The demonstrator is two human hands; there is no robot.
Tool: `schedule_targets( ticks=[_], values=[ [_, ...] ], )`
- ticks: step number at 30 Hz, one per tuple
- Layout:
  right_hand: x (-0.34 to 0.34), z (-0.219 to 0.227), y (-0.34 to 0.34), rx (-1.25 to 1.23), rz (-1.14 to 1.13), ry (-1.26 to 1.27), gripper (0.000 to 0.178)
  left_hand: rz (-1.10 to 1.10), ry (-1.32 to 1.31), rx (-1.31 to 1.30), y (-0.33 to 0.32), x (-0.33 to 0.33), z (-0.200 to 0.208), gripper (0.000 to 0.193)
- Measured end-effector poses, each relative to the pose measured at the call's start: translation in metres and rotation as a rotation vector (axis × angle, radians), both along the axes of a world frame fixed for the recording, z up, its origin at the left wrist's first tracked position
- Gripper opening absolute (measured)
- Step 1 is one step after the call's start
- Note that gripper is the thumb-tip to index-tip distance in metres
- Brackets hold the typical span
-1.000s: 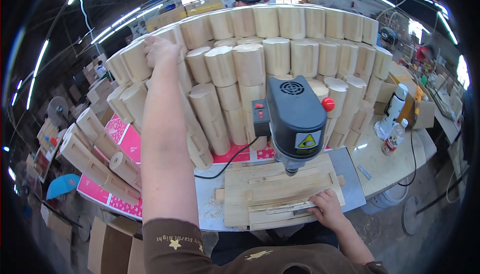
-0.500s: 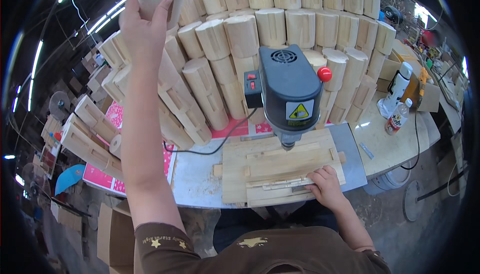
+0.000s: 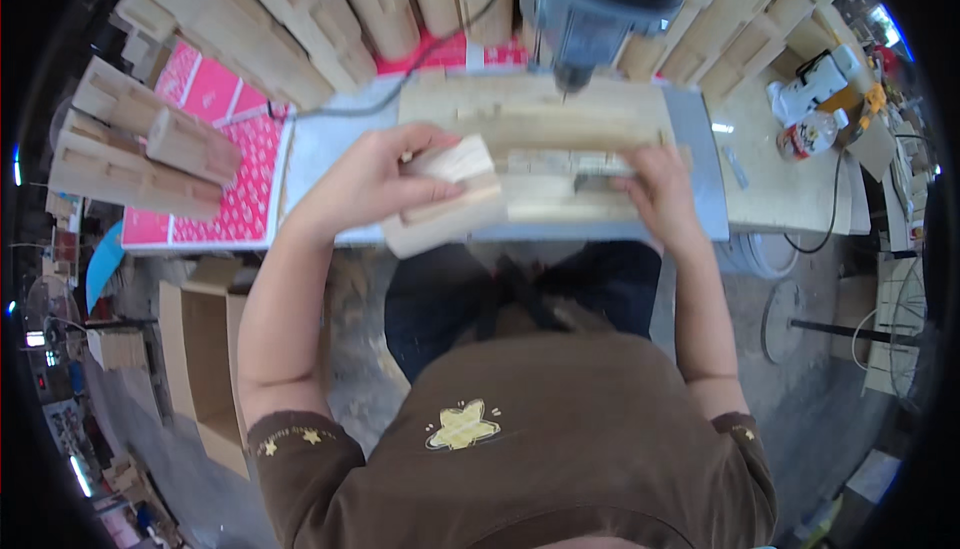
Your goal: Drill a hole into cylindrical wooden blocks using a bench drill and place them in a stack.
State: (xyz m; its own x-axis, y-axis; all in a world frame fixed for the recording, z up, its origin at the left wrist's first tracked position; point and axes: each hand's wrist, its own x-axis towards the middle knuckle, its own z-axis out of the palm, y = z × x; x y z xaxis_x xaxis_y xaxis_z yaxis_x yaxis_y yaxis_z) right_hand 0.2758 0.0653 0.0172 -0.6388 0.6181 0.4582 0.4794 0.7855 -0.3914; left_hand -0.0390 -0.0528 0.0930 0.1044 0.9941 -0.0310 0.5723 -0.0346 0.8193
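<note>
My left hand (image 3: 370, 181) grips a pale wooden block (image 3: 452, 217) with a groove along it, tilted over the near edge of the worktable. The block is slightly blurred. Fingers of my right hand (image 3: 664, 197) are closed at the right end of a wooden jig board (image 3: 440, 101), beside a thin light strip (image 3: 560, 162) lying along it. A small dark piece (image 3: 592, 183) sticks out near those fingertips; what they pinch, I cannot make out. Above the board hangs the drill press (image 3: 588, 34), its chuck pointing down and its top out of frame.
Stacked grooved wooden blocks (image 3: 285, 19) stand behind the board, and more (image 3: 135, 159) lie on pink printed sheeting (image 3: 255, 164) at the left. A black cable (image 3: 400, 94) crosses the table. A plastic bottle (image 3: 808, 136) stands at right. An open carton (image 3: 210, 349) sits below left.
My left hand has come down from the top of the stack with the block, to the board's left end. The view has tilted downward. My right hand stays at the board's right end.
</note>
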Motion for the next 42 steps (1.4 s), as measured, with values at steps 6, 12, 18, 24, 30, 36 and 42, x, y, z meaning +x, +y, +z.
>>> schedule_targets(
  ticks=[6,12,18,24,30,36,42],
  values=[
    [0.002,0.002,0.015,-0.072,0.082,-0.004,0.027,-0.067,-0.166,-0.166,0.033,0.002,-0.047,0.045],
    [0.006,0.003,0.012,-0.095,0.092,-0.03,0.027,-0.12,-0.256,-0.344,0.048,-0.007,-0.062,0.045],
    [0.005,0.002,0.013,-0.09,0.101,-0.053,0.029,-0.161,-0.262,-0.208,0.065,0.022,-0.077,0.036],
    [-0.002,0.002,0.005,-0.013,0.062,-0.028,0.028,0.735,-0.73,0.513,0.074,0.078,-0.108,0.04],
    [0.004,-0.001,-0.007,0.045,-0.038,0.004,0.028,0.713,-0.394,0.605,0.006,0.095,-0.129,0.026],
    [0.002,-0.008,0.016,0.061,-0.113,0.054,0.029,0.53,0.106,0.658,0.004,0.109,-0.139,0.057],
    [-0.01,-0.01,0.057,-0.014,-0.117,0.082,0.028,0.529,0.22,0.456,0.044,0.096,-0.142,0.07]
  ],
)
